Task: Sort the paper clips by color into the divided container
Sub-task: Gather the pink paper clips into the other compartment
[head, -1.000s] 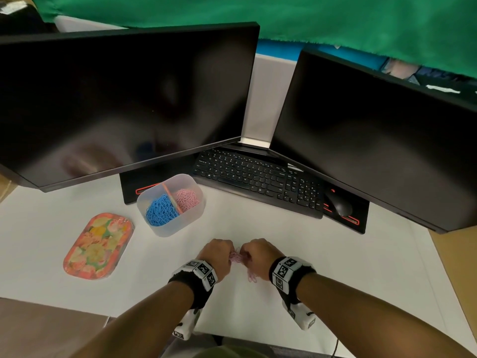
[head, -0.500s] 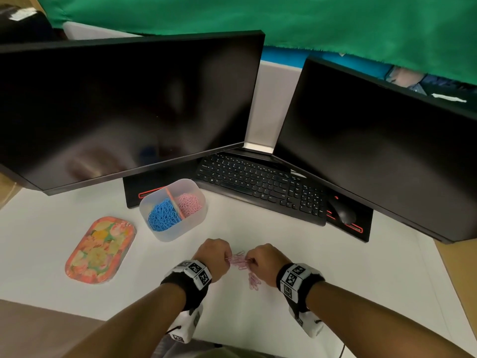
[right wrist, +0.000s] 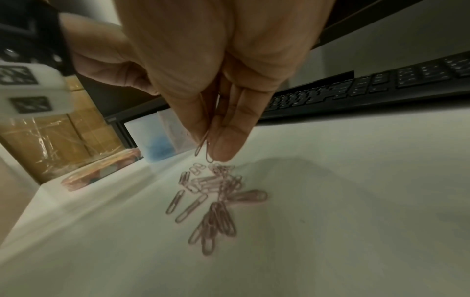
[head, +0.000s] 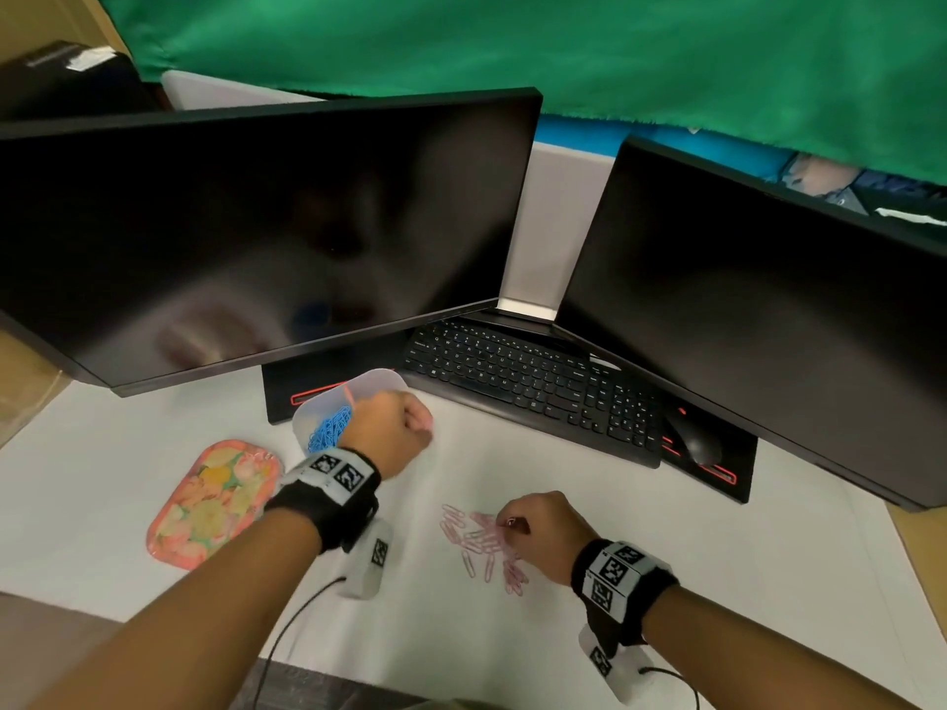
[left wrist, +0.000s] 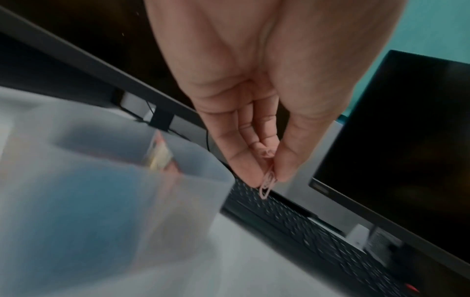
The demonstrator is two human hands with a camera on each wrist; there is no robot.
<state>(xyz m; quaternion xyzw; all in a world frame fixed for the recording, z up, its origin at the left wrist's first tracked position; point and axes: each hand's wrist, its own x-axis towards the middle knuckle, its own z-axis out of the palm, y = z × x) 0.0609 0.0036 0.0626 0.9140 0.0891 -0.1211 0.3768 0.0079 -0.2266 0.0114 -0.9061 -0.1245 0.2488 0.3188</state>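
A translucent divided container [head: 328,402] stands in front of the left monitor, with blue clips [head: 330,430] in its left part. My left hand [head: 394,427] hovers over its right part and hides it. In the left wrist view this hand [left wrist: 269,178] pinches a pink paper clip [left wrist: 267,186] between thumb and fingertips beside the container [left wrist: 190,180]. Several pink clips [head: 481,543] lie scattered on the white desk. My right hand [head: 543,530] is at their right edge and pinches pink clips [right wrist: 203,148] just above the pile [right wrist: 216,193].
A floral tray [head: 215,504] lies left of the container. A black keyboard [head: 528,386] and mouse [head: 692,438] sit behind, under two dark monitors [head: 256,238]. A cable [head: 292,622] runs from my left wrist device near the desk's front edge.
My left hand has left the pile and risen up and back to the container with a pink clip. My right hand stays at the pile, which now shows uncovered.
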